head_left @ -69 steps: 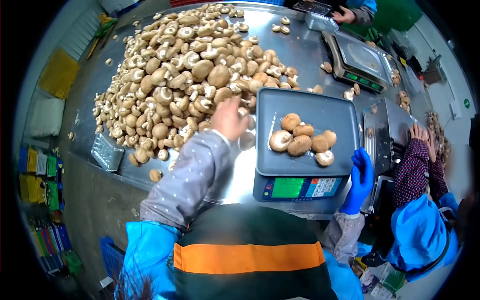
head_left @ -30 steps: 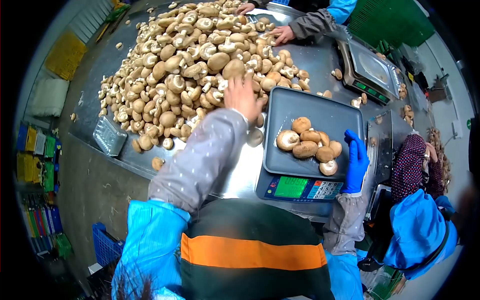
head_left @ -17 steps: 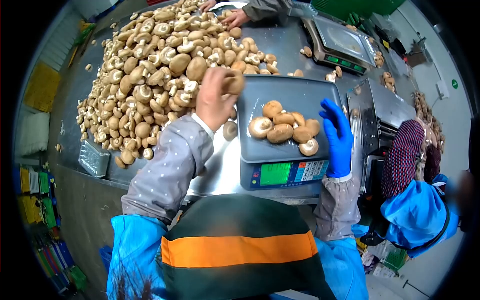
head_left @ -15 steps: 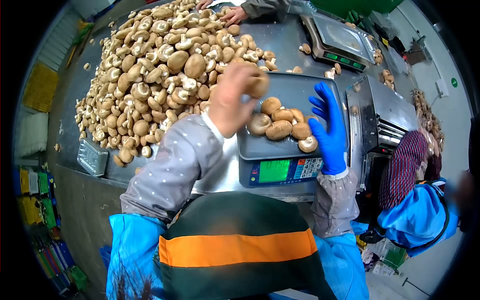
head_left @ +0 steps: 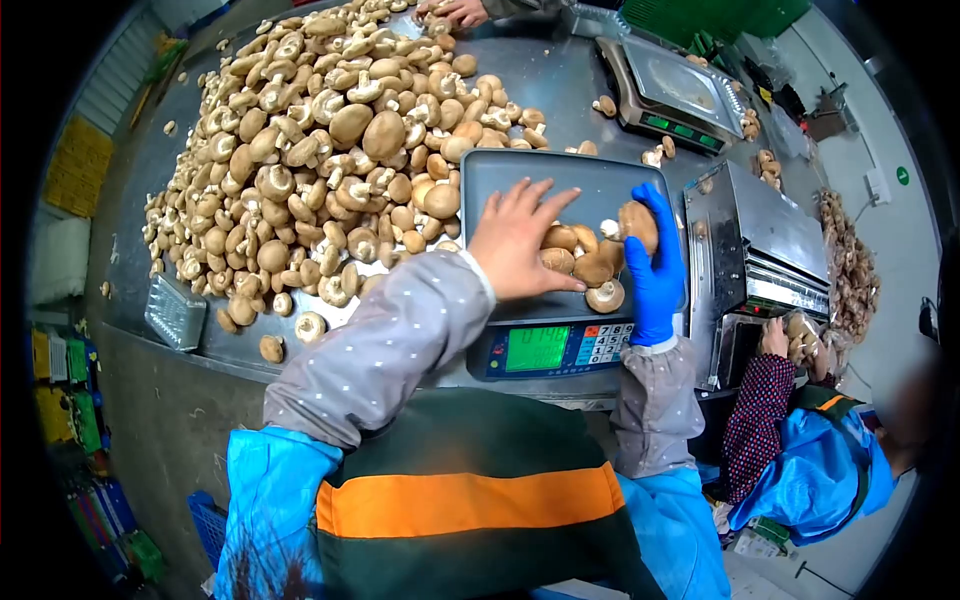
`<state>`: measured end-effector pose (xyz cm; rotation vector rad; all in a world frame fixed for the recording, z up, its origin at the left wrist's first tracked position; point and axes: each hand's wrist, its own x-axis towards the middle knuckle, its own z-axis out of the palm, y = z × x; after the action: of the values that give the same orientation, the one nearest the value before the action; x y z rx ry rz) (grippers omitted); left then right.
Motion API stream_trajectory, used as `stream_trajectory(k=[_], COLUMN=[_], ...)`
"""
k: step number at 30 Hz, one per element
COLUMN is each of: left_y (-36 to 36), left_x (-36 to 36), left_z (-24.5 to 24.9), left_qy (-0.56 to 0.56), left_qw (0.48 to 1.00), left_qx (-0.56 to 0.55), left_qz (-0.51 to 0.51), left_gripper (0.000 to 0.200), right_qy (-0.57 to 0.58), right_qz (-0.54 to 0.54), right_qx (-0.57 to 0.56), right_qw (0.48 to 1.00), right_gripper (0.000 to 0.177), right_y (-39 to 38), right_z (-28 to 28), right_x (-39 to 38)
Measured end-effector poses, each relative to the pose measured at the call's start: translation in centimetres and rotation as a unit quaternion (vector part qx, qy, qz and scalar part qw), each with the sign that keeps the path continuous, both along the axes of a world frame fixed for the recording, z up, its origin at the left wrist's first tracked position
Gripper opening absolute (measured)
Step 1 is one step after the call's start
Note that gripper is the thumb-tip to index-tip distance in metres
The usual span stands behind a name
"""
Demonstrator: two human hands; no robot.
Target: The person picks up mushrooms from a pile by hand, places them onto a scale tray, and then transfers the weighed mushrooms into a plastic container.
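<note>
My left hand (head_left: pixel 522 240), bare and open with fingers spread, reaches over the left part of the grey scale tray (head_left: pixel 478 185). Its fingertips are close to several brown shiitake mushrooms (head_left: pixel 592 266) lying together there, and it covers part of the tray. A blue glove covers my right hand (head_left: pixel 655 275), which grips a large shiitake mushroom (head_left: pixel 638 228) between thumb and fingers at the tray's right side. Below the tray, the scale's green display (head_left: pixel 538 348) is lit, though its digits are blurred.
A big heap of shiitake mushrooms (head_left: pixel 300 170) spreads over the metal table (head_left: pixel 530 80) on the left. A clear plastic tray (head_left: pixel 175 312) lies at the near edge. Another scale (head_left: pixel 670 85) and a metal machine (head_left: pixel 755 235) stand right. Other people's hands (head_left: pixel 455 12) work at the far side.
My left hand, which held a mushroom beside the tray, has moved right over it and opened. My right hand, open before, now holds a mushroom. The co-worker at right has shifted.
</note>
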<state>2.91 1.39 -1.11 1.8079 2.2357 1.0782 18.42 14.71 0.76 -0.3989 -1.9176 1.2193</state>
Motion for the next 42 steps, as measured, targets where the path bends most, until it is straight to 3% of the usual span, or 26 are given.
stream_trajectory(k=[3, 6, 7, 10, 15, 17, 20, 25, 28, 29, 32, 36, 41, 42], left_y=[0.3, 0.5, 0.4, 0.1, 0.5, 0.4, 0.4, -0.7, -1.2, -1.1, -0.5, 1.2, 7.5, 9.7], left_x=[0.9, 0.5, 0.4, 0.4, -1.2, -0.6, -0.6, -1.2, -1.9, -2.2, -2.4, -2.6, -1.1, -0.5], left_z=[-1.6, -2.6, -2.6, -2.1, -2.3, -2.2, -2.2, -1.4, -0.4, -0.2, 1.3, -0.2, 3.6, 4.5], left_qy=[0.055, 0.014, -0.01, 0.002, -0.155, -0.121, -0.092, -0.111, -0.237, -0.239, -0.249, -0.252, -0.207, -0.205], left_qw=[0.997, 0.999, 0.999, 0.999, 0.987, 0.991, 0.993, 0.992, 0.959, 0.954, 0.931, 0.945, 0.971, 0.973], left_qx=[-0.062, -0.03, -0.026, -0.052, -0.041, -0.059, -0.077, -0.054, -0.117, -0.149, -0.247, -0.186, -0.085, -0.071], left_qz=[0.006, 0.018, 0.016, 0.008, -0.028, -0.017, -0.02, 0.007, 0.1, 0.103, 0.097, 0.09, 0.082, 0.074], left_gripper=[0.082, 0.071, 0.065, 0.065, 0.065, 0.065, 0.074, 0.1, 0.111, 0.11, 0.11, 0.105, 0.105, 0.105], right_qy=[-0.04, -0.019, -0.052, -0.181, -0.231, -0.245, -0.272, -0.21, -0.233, -0.279, -0.245, -0.183, -0.171, -0.087], right_qz=[-0.04, 0.007, 0.009, 0.036, 0.028, -0.003, -0.055, 0.016, -0.074, -0.074, 0.037, 0.01, -0.052, -0.048], right_qx=[0.028, 0.082, 0.162, 0.263, 0.304, 0.329, 0.286, 0.21, 0.04, -0.085, -0.249, -0.257, -0.175, -0.195], right_qw=[0.998, 0.996, 0.985, 0.947, 0.924, 0.912, 0.917, 0.955, 0.969, 0.954, 0.936, 0.949, 0.968, 0.976], right_gripper=[0.051, 0.052, 0.053, 0.053, 0.054, 0.055, 0.056, 0.075, 0.08, 0.081, 0.079, 0.075, 0.065, 0.061], right_y=[-0.3, -1.5, -1.9, -2.3, -1.9, -2.9, -4.8, -2.7, -0.3, 0.0, 1.2, 1.6, 7.0, 9.2], right_z=[-0.1, -0.5, -0.4, -1.8, -2.9, -3.7, -4.2, -2.3, -3.2, -2.9, -3.4, -3.7, 0.6, 0.8], right_x=[-1.2, 0.6, 1.1, 1.5, 2.0, 1.3, 0.6, 2.4, 4.0, 4.4, 4.5, 4.1, 4.7, 4.7])
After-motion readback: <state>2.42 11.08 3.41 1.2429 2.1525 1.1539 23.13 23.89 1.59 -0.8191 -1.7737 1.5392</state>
